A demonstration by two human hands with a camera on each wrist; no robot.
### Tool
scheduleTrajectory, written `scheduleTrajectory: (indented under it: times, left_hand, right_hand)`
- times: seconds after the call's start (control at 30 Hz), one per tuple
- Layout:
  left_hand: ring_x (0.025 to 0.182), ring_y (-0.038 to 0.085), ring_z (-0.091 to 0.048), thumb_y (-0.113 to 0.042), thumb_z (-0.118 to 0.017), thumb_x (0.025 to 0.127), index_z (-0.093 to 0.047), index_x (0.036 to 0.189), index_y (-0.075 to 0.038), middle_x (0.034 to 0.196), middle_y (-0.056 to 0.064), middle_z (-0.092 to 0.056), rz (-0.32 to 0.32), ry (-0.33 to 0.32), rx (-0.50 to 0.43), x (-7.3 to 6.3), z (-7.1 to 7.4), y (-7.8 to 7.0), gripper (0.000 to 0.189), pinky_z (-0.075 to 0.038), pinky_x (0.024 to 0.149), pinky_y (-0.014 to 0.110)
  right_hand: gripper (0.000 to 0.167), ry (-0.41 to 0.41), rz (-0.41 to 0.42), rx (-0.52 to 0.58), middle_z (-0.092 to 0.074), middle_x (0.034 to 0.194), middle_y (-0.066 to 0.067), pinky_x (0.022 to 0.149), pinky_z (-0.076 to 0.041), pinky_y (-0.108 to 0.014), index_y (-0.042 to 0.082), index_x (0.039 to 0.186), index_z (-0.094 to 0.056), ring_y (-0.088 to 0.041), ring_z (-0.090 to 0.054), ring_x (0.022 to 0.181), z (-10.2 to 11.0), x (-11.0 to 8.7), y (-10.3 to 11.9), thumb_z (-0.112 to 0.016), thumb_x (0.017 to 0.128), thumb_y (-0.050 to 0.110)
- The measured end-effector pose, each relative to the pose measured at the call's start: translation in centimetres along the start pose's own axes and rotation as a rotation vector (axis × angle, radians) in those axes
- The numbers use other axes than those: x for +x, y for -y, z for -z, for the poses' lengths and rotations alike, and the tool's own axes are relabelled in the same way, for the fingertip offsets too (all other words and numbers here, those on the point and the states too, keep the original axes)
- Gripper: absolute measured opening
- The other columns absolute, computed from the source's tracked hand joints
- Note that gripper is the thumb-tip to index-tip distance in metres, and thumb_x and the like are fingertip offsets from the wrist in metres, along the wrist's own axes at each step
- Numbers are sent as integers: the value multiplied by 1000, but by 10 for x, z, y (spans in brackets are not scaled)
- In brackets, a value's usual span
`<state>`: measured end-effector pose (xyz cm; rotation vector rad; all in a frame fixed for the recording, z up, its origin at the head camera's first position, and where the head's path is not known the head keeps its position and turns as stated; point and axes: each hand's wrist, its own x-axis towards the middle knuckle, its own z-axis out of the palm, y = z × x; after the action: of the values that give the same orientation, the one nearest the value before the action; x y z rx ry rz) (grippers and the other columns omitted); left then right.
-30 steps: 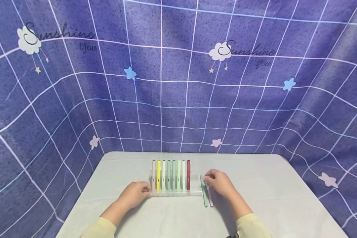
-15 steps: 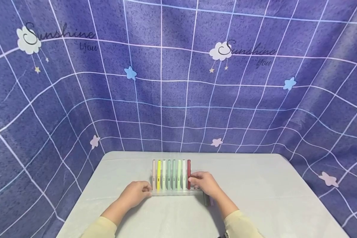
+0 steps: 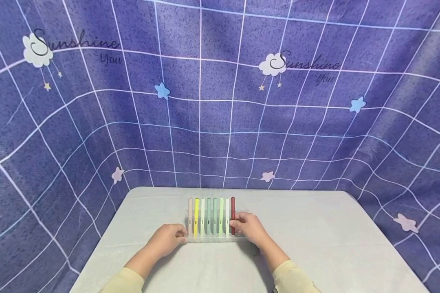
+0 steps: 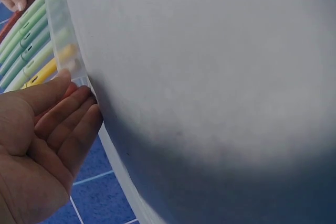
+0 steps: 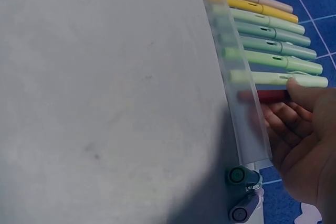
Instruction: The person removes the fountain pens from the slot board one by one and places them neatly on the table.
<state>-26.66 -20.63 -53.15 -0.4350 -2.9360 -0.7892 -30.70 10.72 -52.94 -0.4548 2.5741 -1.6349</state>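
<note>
A clear plastic pen rack (image 3: 216, 239) holds a row of pens leaning side by side. At its left end my left hand (image 3: 168, 239) grips the rack's corner between thumb and fingers, as the left wrist view shows (image 4: 47, 135). My right hand (image 3: 252, 228) pinches the dark red pen (image 3: 233, 206), which stands at the right end of the row. To its left are a white pen (image 5: 310, 80), several green pens (image 5: 299, 64), a yellow pen (image 3: 196, 207) and a pale pink pen (image 3: 190, 207).
Beside the rack's right end lie a dark green pen (image 5: 242, 176) and a purple pen (image 5: 245, 208), mostly hidden by my right arm in the head view. A light grey table (image 3: 315, 240) carries everything. Behind it hangs a blue gridded cloth (image 3: 220, 114).
My right hand has moved left from beside the loose green and purple pens to the dark red pen and now pinches it. My left hand has stayed at the rack's left end.
</note>
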Motion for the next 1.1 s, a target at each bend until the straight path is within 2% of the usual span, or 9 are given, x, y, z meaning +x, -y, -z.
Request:
scheduleTrajectory:
  times: [0.2,0.33,0.53,0.63,0.83,1.0,1.1]
  left_hand:
    - [79,10,-66,-26,-78,80,-69,87,-22,80,-11,-71,20,8,-6,0,1,-2,12,-54,81,41]
    - [80,11,-68,-26,-78,79,-69,87,-23,81,-11,-72,26,8,-9,-1,0,-3,13,-55,82,42]
    - [82,12,-69,-26,-79,79,-69,88,-23,83,-10,-73,32,10,-9,-2,0,-3,13,-55,83,42]
    - [81,11,-68,-26,-78,79,-69,88,-23,82,-11,-73,33,11,-10,-2,-1,-3,13,-55,83,42]
    - [82,11,-68,-26,-78,79,-69,87,-24,82,-11,-72,39,9,-6,-1,-1,-3,12,-55,84,43]
    - [82,12,-68,-26,-79,79,-69,86,-24,82,-11,-72,40,7,-10,-1,-1,-3,12,-54,84,43]
    - [82,11,-68,-27,-79,79,-69,87,-24,82,-12,-72,45,7,-9,-1,0,-3,12,-54,84,43]
  right_hand:
    - [19,-76,43,22,-73,85,-9,64,-59,-34,7,96,-67,-22,-71,71,5,-4,3,-68,94,26]
    - [18,-89,79,103,-72,89,-15,70,-61,-40,3,98,-66,-25,-73,77,13,-7,7,-67,94,21]
    - [22,-98,28,213,-67,95,-25,73,-60,-47,-1,100,-63,-32,-70,82,33,-12,10,-65,96,20]
    - [26,-95,3,225,-65,93,-24,71,-60,-48,-5,102,-61,-34,-69,81,46,-16,9,-63,97,21]
    - [22,-83,-88,145,-66,80,-18,64,-60,-51,-6,100,-58,-29,-69,71,71,-24,-3,-60,98,16]
    - [18,-74,-193,-4,-64,71,-13,54,-59,-44,-3,89,-59,-25,-67,59,83,-32,-16,-63,96,14]
    - [21,-27,-238,-80,-63,66,-14,50,-58,-41,-2,84,-58,-26,-66,53,85,-38,-21,-66,94,14]
